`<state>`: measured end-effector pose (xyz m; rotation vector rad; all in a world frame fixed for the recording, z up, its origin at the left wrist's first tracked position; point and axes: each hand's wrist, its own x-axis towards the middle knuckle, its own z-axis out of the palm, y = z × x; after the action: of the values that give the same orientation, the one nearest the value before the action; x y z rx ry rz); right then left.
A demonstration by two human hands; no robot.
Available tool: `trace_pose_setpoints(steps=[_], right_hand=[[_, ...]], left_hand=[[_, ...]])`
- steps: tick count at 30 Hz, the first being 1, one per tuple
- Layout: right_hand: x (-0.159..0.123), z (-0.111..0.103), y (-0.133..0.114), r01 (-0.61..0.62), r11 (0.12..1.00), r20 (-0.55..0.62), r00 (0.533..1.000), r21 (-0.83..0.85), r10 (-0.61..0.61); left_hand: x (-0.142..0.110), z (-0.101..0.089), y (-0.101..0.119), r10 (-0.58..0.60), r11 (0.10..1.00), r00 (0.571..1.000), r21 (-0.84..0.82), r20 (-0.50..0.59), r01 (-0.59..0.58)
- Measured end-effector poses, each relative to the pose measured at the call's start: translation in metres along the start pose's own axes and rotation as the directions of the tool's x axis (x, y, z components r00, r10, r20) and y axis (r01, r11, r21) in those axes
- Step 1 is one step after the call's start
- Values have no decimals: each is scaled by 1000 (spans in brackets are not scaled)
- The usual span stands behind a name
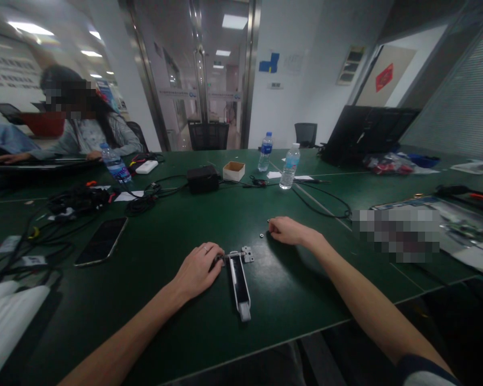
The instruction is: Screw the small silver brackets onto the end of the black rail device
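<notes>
My left hand rests on the green table with its fingers curled on the near-left end of a small metal bracket. The bracket crosses the top of a narrow black device with a white frame, which lies flat and ends in a grey tab toward me. To the right, my right hand is closed low over the table, fingertips pressed together. A tiny shiny piece shows at its fingertips, too small to name. Between the hands lies a small metal nut or ring, apart from both.
A phone and tangled black cables lie left. Behind are a black box, an open carton and two water bottles. An opened electronic panel lies right. Another person sits far left beside another bottle.
</notes>
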<state>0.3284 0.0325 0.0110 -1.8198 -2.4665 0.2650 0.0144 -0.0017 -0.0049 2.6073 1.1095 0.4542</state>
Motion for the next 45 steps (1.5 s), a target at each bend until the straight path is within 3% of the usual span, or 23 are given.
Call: trace_pose_setpoints(steps=[4, 10, 14, 18, 24, 30, 34, 39, 45], right_hand=[[0, -2, -8, 75, 997, -119, 990, -20, -77], [-9, -2, -55, 319, 922, -273, 927, 220, -256], [-18, 9, -95, 441, 827, -288, 890, 348, -353], [-23, 22, -115, 483, 743, -321, 873, 463, -367], [-22, 27, -113, 443, 662, -314, 896, 604, -313], [-22, 27, -113, 460, 658, -324, 888, 596, -327], [-22, 25, -112, 509, 700, -355, 859, 501, -369], [-20, 15, -98, 535, 784, -395, 824, 313, -405], [-11, 10, -73, 453, 869, -301, 872, 196, -387]], left_hand=[[1, -1, 1, -12, 1000, 1000, 16, -17, 12], [-1, -2, 3, 26, 1000, 996, -14, -84, -28], [-4, -1, 4, 127, 992, 983, 1, -131, -128], [-5, 1, 2, 300, 954, 941, 34, -159, -299], [-5, -3, 4, 316, 949, 933, 65, -175, -309], [-4, -3, 4, 292, 956, 937, 70, -192, -283], [-3, -2, 3, 264, 964, 946, 69, -189, -255], [-2, -4, 2, 132, 991, 985, 24, -113, -130], [0, -1, -4, -27, 998, 999, -59, -19, 26]])
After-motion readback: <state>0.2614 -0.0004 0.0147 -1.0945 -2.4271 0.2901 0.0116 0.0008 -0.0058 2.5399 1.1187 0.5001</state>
